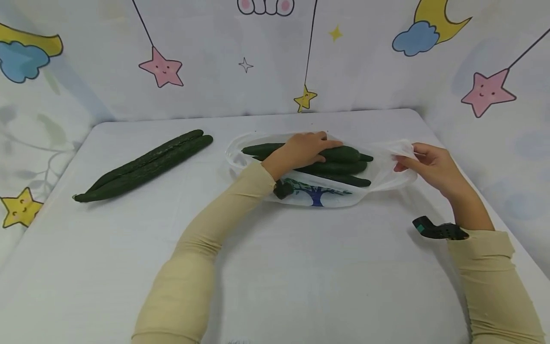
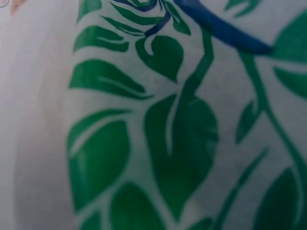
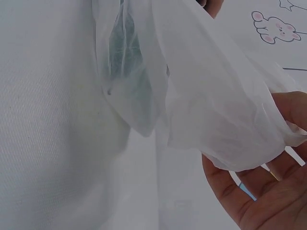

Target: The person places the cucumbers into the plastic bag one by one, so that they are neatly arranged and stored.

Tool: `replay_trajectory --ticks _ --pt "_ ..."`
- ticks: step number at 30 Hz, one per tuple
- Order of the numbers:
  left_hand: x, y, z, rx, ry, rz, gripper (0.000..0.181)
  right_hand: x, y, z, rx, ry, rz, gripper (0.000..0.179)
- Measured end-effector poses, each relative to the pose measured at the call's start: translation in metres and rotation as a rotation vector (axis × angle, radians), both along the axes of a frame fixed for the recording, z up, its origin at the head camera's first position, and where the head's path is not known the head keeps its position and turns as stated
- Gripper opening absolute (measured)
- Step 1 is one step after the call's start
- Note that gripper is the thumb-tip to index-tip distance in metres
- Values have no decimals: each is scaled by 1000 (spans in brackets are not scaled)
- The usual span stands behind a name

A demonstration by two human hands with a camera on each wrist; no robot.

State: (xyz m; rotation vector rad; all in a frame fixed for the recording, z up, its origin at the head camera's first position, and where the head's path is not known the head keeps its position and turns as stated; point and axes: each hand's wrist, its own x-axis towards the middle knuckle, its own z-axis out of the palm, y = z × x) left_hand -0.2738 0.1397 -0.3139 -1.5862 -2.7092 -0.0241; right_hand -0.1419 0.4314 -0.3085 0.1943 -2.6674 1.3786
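Note:
A white plastic bag (image 1: 335, 197) with a tree print lies at the back right of the table. Several dark green cucumbers (image 1: 343, 168) lie lengthwise in its open side. My left hand (image 1: 298, 152) reaches over them and grips the uppermost one, thumb on the near side and fingers across its top. At the bag's right end my right hand (image 1: 436, 165) pinches the gathered plastic. The right wrist view shows that hand (image 3: 268, 191) with its thumb over the bag's edge (image 3: 230, 124). Only the bag's green leaf print (image 2: 177, 134) fills the left wrist view.
Two more cucumbers (image 1: 146, 165) lie side by side on the white-covered table (image 1: 326, 267), to the left of the bag. Behind the table hangs a pale cloth (image 1: 275, 57) printed with stars and moons. Each wrist carries a small black camera (image 1: 438, 230).

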Motion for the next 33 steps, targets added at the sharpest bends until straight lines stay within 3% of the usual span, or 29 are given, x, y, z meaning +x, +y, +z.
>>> replay_trajectory --ticks 18,33 --pt "-6 22 -6 -42 -21 1 60 1 -1 1 -2 14 19 21" --pt "-4 17 -10 17 -49 6 56 0 0 1 -25 11 38 24"
